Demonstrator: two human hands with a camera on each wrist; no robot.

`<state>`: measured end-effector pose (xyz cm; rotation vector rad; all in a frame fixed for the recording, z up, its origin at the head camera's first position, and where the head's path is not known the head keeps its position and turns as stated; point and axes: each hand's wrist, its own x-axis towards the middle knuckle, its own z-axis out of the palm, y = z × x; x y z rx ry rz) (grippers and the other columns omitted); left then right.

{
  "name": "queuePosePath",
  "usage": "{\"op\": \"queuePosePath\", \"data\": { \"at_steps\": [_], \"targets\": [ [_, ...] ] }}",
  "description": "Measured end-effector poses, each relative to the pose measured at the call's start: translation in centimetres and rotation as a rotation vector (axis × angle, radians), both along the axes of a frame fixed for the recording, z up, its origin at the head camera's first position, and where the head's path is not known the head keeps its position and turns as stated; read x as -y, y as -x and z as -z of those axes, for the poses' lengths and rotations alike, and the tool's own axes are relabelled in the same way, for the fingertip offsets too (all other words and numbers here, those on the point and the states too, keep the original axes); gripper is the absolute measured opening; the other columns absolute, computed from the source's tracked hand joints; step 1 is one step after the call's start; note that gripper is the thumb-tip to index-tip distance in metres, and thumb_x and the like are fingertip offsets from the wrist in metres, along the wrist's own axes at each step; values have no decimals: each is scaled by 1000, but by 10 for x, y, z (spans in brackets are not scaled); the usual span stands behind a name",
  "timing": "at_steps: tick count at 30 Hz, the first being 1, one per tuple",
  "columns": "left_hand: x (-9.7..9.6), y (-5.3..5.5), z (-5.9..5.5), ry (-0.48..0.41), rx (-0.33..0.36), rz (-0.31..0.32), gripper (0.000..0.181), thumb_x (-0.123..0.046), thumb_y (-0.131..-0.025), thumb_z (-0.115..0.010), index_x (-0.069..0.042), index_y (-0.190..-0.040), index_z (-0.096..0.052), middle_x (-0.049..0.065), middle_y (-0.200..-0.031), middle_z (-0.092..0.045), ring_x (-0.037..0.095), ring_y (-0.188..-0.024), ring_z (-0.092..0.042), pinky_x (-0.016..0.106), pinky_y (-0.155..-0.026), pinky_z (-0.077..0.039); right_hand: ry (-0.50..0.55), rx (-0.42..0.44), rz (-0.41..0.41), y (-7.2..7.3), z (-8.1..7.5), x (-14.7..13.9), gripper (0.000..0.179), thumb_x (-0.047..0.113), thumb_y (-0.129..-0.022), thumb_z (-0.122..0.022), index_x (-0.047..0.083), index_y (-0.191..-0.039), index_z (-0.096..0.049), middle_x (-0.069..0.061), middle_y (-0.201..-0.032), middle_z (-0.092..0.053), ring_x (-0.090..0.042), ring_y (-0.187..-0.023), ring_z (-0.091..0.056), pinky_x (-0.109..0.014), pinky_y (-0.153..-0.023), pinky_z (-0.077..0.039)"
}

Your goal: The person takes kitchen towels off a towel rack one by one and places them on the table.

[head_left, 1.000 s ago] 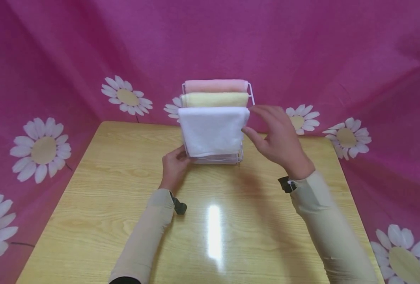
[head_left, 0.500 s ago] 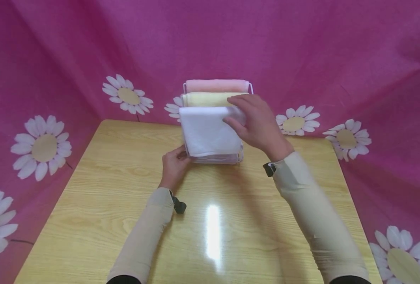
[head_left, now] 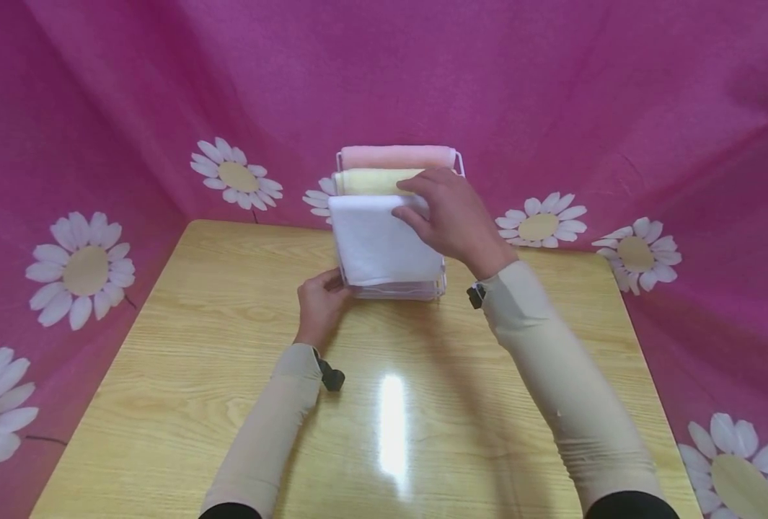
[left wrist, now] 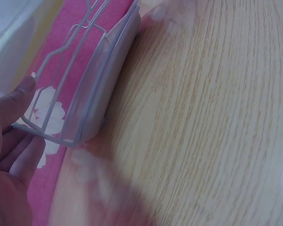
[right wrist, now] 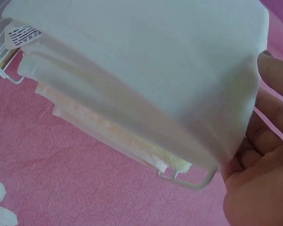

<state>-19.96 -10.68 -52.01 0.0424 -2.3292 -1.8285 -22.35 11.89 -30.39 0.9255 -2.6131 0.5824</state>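
A white wire rack with a tray base stands near the table's back. Three folded towels hang over its bars: a white towel in front, a yellow towel behind it, a pink towel at the rear. My left hand grips the rack's lower left wire between thumb and fingers. At the white towel's top edge, my right hand holds the cloth loosely, thumb in front and fingers curved over behind. In the right wrist view those fingers are partly hidden by the towel.
The wooden table has a bright light reflection in front of the rack. A magenta curtain with daisies surrounds it at the back and sides. A printed care label shows at a towel's edge.
My right hand has moved left from beside the white towel's right edge to over its top edge. The left hand stays on the rack, and the towels hang as before.
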Motion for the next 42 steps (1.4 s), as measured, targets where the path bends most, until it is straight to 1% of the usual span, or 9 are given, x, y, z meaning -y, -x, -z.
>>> {"op": "queuePosePath", "data": {
  "at_steps": [5, 8, 14, 17, 21, 27, 33, 37, 42],
  "targets": [
    [0, 0, 0, 16, 5, 3, 39, -2, -82, -82, 3, -119, -71, 18, -113, -72, 21, -99, -72, 26, -84, -59, -20, -4, -11, 2, 1, 4, 33, 23, -96, -72, 2, -121, -71, -13, -110, -72, -30, -104, -62, -43, -95, -49],
    [1, -1, -1, 24, 5, 0, 38, -3, -82, -81, 3, -119, -71, 17, -114, -72, 21, -99, -72, 26, -84, -59, -23, -4, -13, 2, 2, 7, 32, 23, -96, -72, 2, -119, -72, -13, -109, -72, -30, -102, -62, -42, -95, -49],
    [0, -1, -1, -1, -1, 4, 37, -2, -82, -81, 3, -118, -71, 17, -113, -72, 21, -98, -72, 25, -82, -60, -14, -24, -43, 5, 1, 9, 24, 18, -95, -72, 1, -112, -73, -12, -102, -72, -29, -96, -62, -41, -90, -50],
    [0, -1, 0, -13, -9, 4, 37, -1, -81, -81, 3, -117, -72, 17, -112, -73, 21, -97, -73, 25, -81, -60, -9, -13, -56, 6, 0, 11, 20, 16, -95, -72, 0, -108, -74, -11, -98, -72, -28, -91, -61, -40, -84, -51],
    [0, 0, 2, -14, -21, 2, 37, -1, -80, -82, 3, -116, -72, 17, -110, -73, 21, -96, -73, 24, -80, -60, -9, 26, -42, 8, -2, 12, 18, 14, -95, -72, 1, -106, -74, -10, -94, -71, -27, -88, -60, -40, -81, -50],
    [0, 0, 2, -21, -20, 1, 35, -2, -80, -84, 2, -113, -74, 15, -109, -74, 20, -96, -73, 25, -80, -60, -1, 57, -20, 10, -2, 13, 17, 15, -95, -72, 1, -105, -75, -10, -93, -70, -27, -89, -59, -39, -82, -50],
    [0, 0, 2, -69, -28, 14, 33, -2, -79, -85, 3, -110, -75, 16, -107, -74, 22, -95, -73, 25, -79, -61, 24, 42, -18, 11, -3, 14, 15, 13, -94, -73, 1, -103, -76, -10, -92, -71, -27, -88, -60, -40, -83, -49],
    [1, 0, 3, -72, -49, 10, 34, -2, -77, -86, 3, -109, -75, 16, -105, -74, 22, -94, -73, 25, -77, -61, 40, 34, -22, 12, -5, 15, 14, 12, -94, -73, 1, -102, -76, -10, -92, -71, -27, -88, -61, -40, -84, -50],
    [1, 0, 4, -87, -47, 9, 33, 1, -78, -85, 3, -109, -74, 17, -105, -74, 24, -95, -73, 25, -77, -61, 63, 38, -27, 12, -10, 16, 14, 12, -94, -73, 0, -101, -75, -12, -94, -72, -28, -90, -63, -41, -86, -50]
  ]
}}
